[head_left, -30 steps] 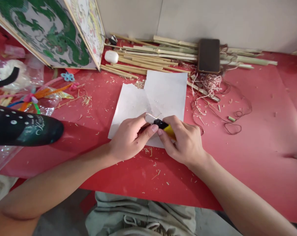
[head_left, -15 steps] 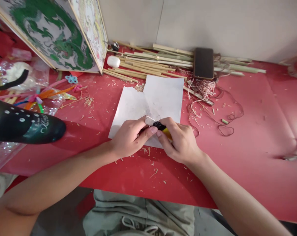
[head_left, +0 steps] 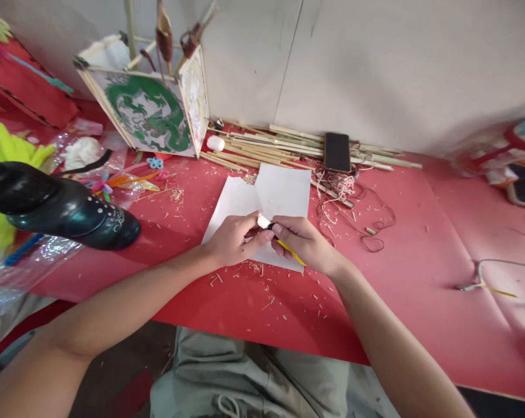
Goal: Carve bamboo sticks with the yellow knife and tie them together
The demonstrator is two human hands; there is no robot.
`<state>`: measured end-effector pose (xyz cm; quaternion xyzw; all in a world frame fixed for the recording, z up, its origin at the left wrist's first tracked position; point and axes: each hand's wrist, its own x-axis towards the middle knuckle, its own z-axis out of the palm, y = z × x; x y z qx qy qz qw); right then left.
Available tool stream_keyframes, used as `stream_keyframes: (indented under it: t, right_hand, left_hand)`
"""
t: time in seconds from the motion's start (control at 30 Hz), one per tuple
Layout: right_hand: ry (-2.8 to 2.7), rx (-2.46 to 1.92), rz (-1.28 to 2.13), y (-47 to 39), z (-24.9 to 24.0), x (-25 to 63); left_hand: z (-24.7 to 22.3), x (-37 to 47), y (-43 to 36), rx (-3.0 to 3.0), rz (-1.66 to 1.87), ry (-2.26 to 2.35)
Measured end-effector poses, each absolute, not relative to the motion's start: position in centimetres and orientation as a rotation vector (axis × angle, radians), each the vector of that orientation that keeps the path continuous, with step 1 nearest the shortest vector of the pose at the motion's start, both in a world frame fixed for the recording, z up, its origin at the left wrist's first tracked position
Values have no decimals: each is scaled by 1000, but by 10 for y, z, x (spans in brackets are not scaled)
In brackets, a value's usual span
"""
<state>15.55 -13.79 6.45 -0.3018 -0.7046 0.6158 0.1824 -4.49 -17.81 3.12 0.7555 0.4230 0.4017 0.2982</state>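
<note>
My left hand [head_left: 234, 239] and my right hand [head_left: 303, 241] meet over the folded white paper [head_left: 283, 188]. A slim yellow tool with a black part [head_left: 290, 252] is gripped in my right hand, its yellow end slanting down towards me. Between thumb and forefinger, my left hand pinches a small pale flat piece [head_left: 263, 220] against the black part. Whether this piece belongs to the tool or is separate I cannot tell, as my fingers cover most of it.
Bamboo strips [head_left: 262, 152], a white earbud case [head_left: 216, 143] and a phone [head_left: 337, 152] lie by the wall. A dragon-painted lantern [head_left: 151, 113] stands back left, behind a dark bottle [head_left: 75, 203]. Tangled string [head_left: 343, 186] is right of the paper; a cable [head_left: 480, 276] lies farther right.
My view has tilted up and pulled back, showing the lantern's top and more of the right side. Both hands stay together at the tool; more of its yellow part shows.
</note>
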Motion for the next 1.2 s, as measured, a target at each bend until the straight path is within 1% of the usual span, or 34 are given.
stream_keyframes:
  t: [0.1,0.3,0.47,0.6,0.9,0.97,1.2]
  right_hand:
    - [-1960,-854,1793,-134,62,156]
    - [-1820,-901,1826,-134,57,149]
    - [-1810,-932,1711,-141,49,147]
    - [-1819,-965,1574,-145,46,147]
    - [-1675,-1048,1538,-150,48,140]
    - [-1611,-1050,1572,-150,50,139]
    - [-1573,-953,1847,-150,54,146]
  left_hand:
    - [30,-44,-179,1969,1032,1133]
    - [29,-42,-179,1817,1070,1162]
    - [29,-38,-183,1797,1090,1229]
    - [31,-34,-186,1718,1123,1178]
    - [32,-32,-184,1567,1103,1206]
    - [32,-32,-184,1546,1096,1197]
    - [29,-33,-192,1616,1040,1274]
